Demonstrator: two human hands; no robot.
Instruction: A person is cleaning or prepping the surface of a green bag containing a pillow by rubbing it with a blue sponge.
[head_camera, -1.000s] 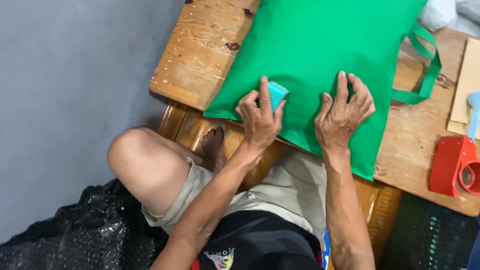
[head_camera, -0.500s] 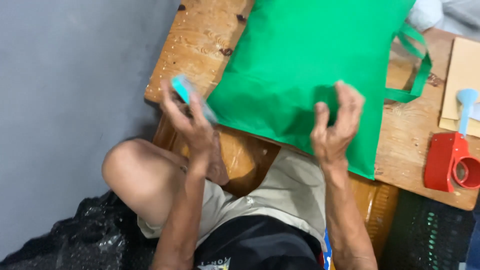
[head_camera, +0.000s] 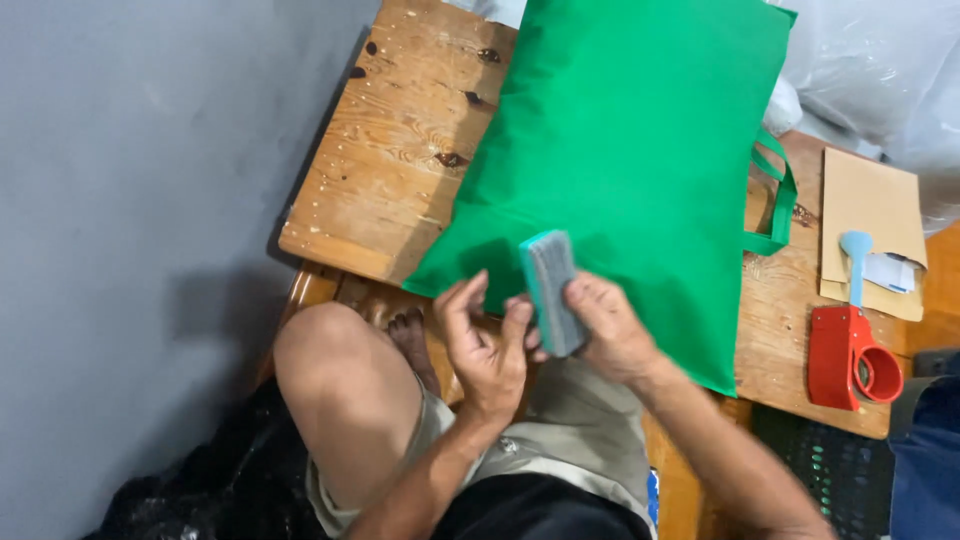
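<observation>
A small pad with a teal back and a grey felt face (head_camera: 552, 290) is held upright over the near edge of a green fabric bag (head_camera: 630, 130). My right hand (head_camera: 612, 332) grips the pad from the right, thumb on its edge. My left hand (head_camera: 485, 345) is just left of it, palm up, fingers curled and apart, with the index fingertip against the pad's lower left side. The bag lies flat on a wooden table (head_camera: 390, 180), its handles (head_camera: 775, 205) sticking out to the right.
A red tape dispenser (head_camera: 850, 355) sits on the table's right end, beside a brown envelope (head_camera: 870, 215) with a light blue tool on it. Clear plastic sheeting (head_camera: 880, 60) lies at the back right. My bare knee (head_camera: 340, 380) is under the table edge; black plastic (head_camera: 230, 480) lies lower left.
The pad went from my left hand, off to the left of the bag, back to the middle and into my right hand. My right hand let go of the bag.
</observation>
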